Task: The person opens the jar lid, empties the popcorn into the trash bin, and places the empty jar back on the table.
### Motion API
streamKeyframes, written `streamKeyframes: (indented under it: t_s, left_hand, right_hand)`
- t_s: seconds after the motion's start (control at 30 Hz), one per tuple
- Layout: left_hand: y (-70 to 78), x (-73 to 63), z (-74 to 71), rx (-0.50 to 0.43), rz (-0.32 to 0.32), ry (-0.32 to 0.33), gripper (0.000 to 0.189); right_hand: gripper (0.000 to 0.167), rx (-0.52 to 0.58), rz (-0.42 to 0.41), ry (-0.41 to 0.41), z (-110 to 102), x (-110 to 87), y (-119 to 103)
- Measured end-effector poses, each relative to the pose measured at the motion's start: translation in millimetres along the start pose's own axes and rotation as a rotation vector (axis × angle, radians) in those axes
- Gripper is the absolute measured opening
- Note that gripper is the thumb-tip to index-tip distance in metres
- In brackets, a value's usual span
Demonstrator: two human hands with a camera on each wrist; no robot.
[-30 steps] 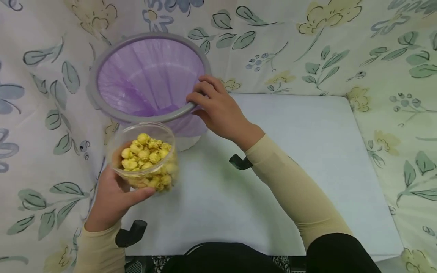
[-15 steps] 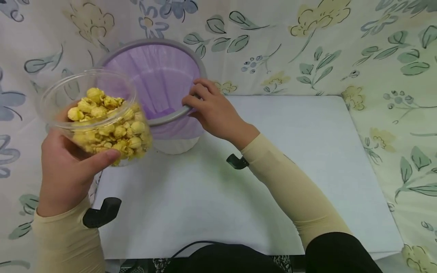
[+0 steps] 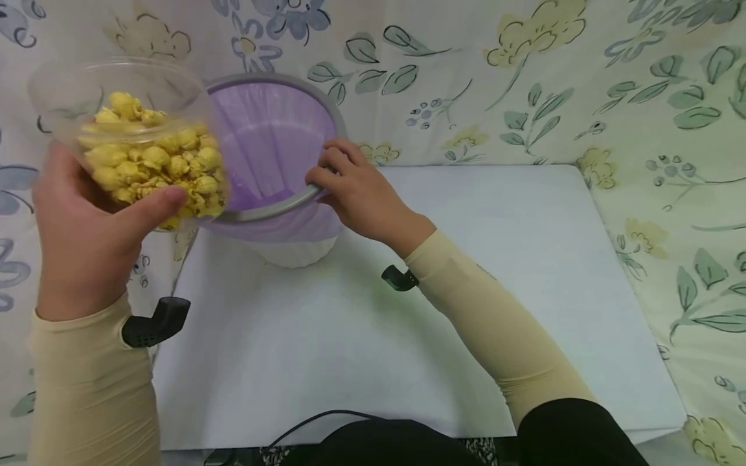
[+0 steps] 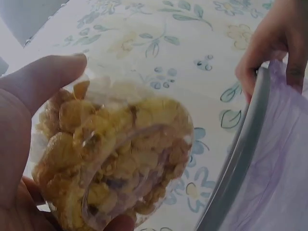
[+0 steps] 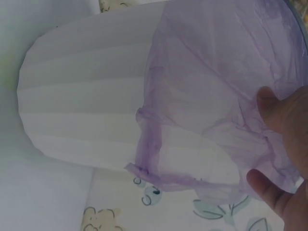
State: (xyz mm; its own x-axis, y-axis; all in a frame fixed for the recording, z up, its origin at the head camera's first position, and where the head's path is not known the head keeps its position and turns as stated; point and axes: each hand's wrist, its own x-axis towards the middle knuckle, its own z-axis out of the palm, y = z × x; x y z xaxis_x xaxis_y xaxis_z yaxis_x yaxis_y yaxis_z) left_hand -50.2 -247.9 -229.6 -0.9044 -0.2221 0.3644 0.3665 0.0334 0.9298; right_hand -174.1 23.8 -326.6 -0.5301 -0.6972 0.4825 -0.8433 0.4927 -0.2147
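In the head view my left hand [image 3: 87, 239] grips a clear plastic tub [image 3: 154, 133] from the left side, thumb across its front. Yellow popcorn [image 3: 157, 158] fills much of the tub, which is raised and overlaps the bin's left part. The left wrist view shows the tub's base, with popcorn [image 4: 77, 115] visible through it. My right hand [image 3: 364, 194] holds the grey rim [image 3: 274, 208] of a white trash bin [image 3: 297, 254], fingers over the edge. A purple bin liner [image 3: 268, 136] lines the bin and folds down outside; the right wrist view shows its loose hem [image 5: 151, 139].
The bin stands on a white tabletop [image 3: 408, 336] at the back left. Floral cloth [image 3: 437, 71] hangs behind and along both sides. A thin black cable [image 3: 315, 417] curves over the table's front edge.
My left hand has lifted the popcorn tub up and to the left, away from the bin's front. The right hand stays on the rim; the bin now looks slightly lower in view.
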Motion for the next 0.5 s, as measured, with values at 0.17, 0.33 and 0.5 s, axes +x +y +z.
streamKeyframes:
  t_s: [0.17,0.33,0.5]
  left_hand:
    - [0.8,8.9,1.2,0.078,0.039,0.089,0.085]
    - [2.5,14.9,-1.9,0.518,0.045,0.156,0.092]
    - [0.6,20.2,-6.2,0.811,0.086,0.154,0.093]
  right_hand:
    - [0.021,-0.01,0.002,-0.019,0.2,-0.8,-1.8]
    - [0.021,-0.016,0.005,-0.026,-1.0,0.0,-2.3]
    - [0.021,-0.023,0.007,-0.025,-1.4,0.2,-1.7]
